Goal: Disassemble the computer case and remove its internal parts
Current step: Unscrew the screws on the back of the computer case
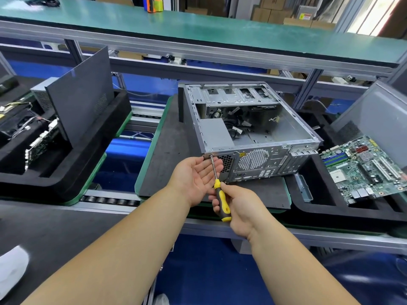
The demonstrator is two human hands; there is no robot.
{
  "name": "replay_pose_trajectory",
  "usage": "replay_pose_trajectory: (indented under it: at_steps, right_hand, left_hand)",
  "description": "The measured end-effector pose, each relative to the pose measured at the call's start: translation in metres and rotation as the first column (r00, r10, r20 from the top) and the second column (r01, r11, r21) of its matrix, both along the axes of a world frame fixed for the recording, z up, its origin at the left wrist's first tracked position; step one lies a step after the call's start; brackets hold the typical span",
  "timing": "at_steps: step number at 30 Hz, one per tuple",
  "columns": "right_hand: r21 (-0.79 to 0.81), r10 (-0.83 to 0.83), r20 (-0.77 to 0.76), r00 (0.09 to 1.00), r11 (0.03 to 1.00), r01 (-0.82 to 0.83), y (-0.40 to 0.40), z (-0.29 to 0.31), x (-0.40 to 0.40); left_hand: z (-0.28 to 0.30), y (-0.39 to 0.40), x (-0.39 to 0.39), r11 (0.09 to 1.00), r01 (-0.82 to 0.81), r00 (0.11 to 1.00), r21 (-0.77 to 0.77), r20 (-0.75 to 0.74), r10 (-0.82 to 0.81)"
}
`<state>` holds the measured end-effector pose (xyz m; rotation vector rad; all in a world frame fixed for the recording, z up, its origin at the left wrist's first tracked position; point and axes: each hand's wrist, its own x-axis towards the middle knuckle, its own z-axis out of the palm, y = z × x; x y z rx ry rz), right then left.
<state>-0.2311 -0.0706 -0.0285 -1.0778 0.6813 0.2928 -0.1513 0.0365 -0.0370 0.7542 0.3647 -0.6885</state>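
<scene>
While the motherboard (365,166) is already out at 3 o'clock, a rear-corner screw (211,155) of the computer case (248,128) is being addressed: screwdriver (220,194) grasped by the right grip (239,208), left grip (198,177) released, cupped beneath.

left hand (196,175) palm-up, right hand (236,205) gripping

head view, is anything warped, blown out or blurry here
Head view: wide-angle lens bends the shelf rail and bench edges into curves; the window at top right is blown out; the hands, screwdriver and case are sharp under even, soft light, with some softness toward the corners.
</scene>
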Motion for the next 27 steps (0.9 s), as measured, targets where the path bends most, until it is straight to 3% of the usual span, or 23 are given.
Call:
replay_pose_trajectory:
  at_steps: [11,19,21,25,27]
  right_hand:
    - [-0.116,-0.081,-0.024,0.996,0.99,0.078,0.01,-0.001,0.0]
    - [-0.489,0.021,0.143,0.989,0.87,0.053,0.004,-0.01,-0.004]
    - [-0.608,0.062,0.135,0.989,0.794,0.033,0.003,-0.008,-0.004]
    - [-0.92,0.199,0.079,0.977,0.393,-0.006,0.006,-0.004,-0.004]
    - [-0.951,0.232,0.062,0.971,0.309,-0.013,0.006,-0.004,-0.004]
  left_hand:
    - [0.0,-0.006,0.0,0.999,-0.03,0.999,0.027,-0.014,0.03]
    - [0.005,-0.008,0.003,0.996,-0.021,0.999,0.085,-0.028,0.023]
    - [0.006,-0.009,0.003,0.992,-0.017,1.0,0.127,-0.022,0.019]
    - [0.006,-0.014,0.005,0.964,-0.003,0.999,0.267,0.037,-0.008]
    - [0.005,-0.017,0.004,0.951,-0.009,0.999,0.31,0.041,-0.004]
